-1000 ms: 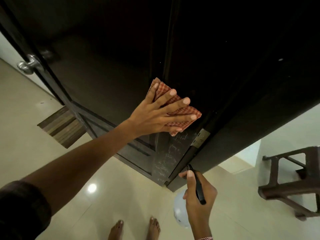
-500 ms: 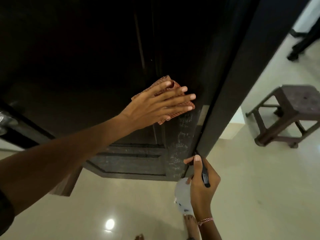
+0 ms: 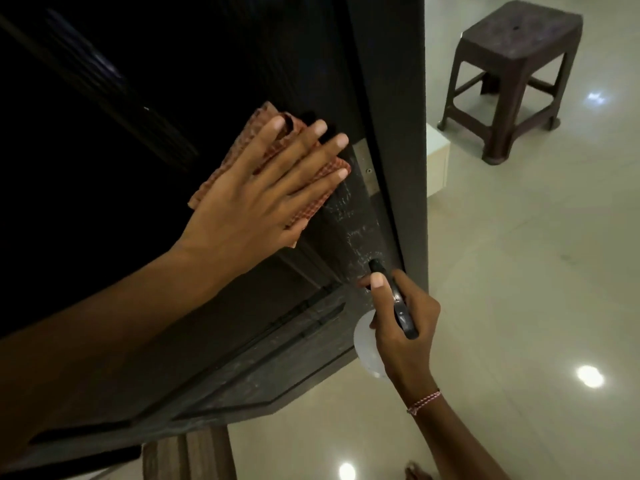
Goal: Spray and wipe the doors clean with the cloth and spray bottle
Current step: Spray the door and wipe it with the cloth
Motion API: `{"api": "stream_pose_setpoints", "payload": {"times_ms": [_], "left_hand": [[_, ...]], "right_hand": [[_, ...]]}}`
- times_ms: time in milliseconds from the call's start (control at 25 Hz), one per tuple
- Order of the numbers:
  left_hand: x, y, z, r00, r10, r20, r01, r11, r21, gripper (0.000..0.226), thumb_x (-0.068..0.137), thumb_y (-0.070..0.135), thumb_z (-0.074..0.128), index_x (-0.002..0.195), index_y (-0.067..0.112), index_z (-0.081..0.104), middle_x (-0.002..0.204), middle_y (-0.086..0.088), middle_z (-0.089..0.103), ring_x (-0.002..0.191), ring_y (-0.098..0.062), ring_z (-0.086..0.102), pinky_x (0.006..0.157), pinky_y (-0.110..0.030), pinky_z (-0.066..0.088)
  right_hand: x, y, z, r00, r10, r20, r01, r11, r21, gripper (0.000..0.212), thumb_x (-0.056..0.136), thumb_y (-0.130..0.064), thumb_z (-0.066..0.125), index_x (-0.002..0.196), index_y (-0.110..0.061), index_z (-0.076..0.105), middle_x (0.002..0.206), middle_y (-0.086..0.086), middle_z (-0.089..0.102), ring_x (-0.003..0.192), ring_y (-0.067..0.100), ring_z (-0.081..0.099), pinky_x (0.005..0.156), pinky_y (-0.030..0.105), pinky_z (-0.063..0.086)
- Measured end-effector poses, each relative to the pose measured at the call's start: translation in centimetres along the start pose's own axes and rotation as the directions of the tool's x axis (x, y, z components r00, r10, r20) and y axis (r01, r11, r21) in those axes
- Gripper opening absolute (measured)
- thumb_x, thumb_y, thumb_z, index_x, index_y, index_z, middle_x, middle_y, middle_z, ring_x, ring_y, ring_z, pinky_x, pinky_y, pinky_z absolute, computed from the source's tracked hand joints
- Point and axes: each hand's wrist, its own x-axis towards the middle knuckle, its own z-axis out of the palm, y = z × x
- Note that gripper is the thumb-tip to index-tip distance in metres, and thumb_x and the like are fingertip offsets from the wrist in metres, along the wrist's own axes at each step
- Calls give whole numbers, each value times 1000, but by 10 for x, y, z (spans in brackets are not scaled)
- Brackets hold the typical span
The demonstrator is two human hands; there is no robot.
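A dark wooden door (image 3: 214, 334) fills the left of the view, its hinge edge against the dark frame (image 3: 398, 98). My left hand (image 3: 263, 192) lies flat with straight fingers on a folded red-checked cloth (image 3: 311, 199), pressing it to the door beside a metal hinge plate (image 3: 363, 161). Pale spray marks streak the door just below the cloth. My right hand (image 3: 405, 337) grips a spray bottle (image 3: 367, 344) with a black head and whitish body, low and close to the door's edge, its nozzle pointing at the door.
A dark brown plastic stool (image 3: 512, 74) stands on the glossy cream tile floor (image 3: 536, 271) at the upper right. A white block (image 3: 437, 164) sits at the foot of the frame. A striped brown mat (image 3: 187, 455) lies under the door's lower edge.
My view has swung right and closer to the door. The cloth and my left hand have stayed by the hinge; my right hand with the bottle has risen nearer the door.
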Motion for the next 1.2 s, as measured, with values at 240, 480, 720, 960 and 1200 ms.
{"api": "stream_pose_setpoints", "payload": {"times_ms": [240,480,720,960,1200], "left_hand": [[1,6,13,998,-43,-51,38,995,-93,86,102,61,20,162,17,-24,170,-15,-27,160,-36,-13,125,-51,-7],[-12,1,17,995,-49,-88,48,999,-14,87,97,64,8,160,16,-29,167,-17,-34,158,-37,-20,125,-49,-9],[-22,-3,14,993,-4,-119,21,989,146,87,96,65,3,160,15,-28,165,-23,-33,157,-43,-21,126,-57,-7],[-18,18,24,986,152,-63,-140,975,173,83,99,63,1,159,15,-30,163,-24,-37,155,-46,-26,124,-64,-14],[-3,63,40,961,277,7,-274,949,157,83,100,63,0,157,12,-33,158,-28,-43,150,-48,-33,123,-65,-17]], "right_hand": [[-15,40,31,995,1,-100,-1,1000,4,48,105,-58,50,90,-19,73,81,-8,73,62,11,67,60,21,54],[-19,40,58,977,-90,-192,88,996,-15,39,105,-33,54,82,-5,70,72,0,68,55,12,62,52,26,51],[-62,79,57,957,-11,-288,-5,998,-55,48,106,-41,59,71,-9,67,61,6,64,51,25,59,48,46,47],[-71,109,58,951,-23,-307,3,998,-66,42,104,-32,59,73,-7,72,64,4,68,54,20,63,52,42,53],[-88,174,50,909,170,-381,-193,981,-24,35,106,-32,62,83,-11,77,73,-6,73,65,13,68,64,22,54]]}}
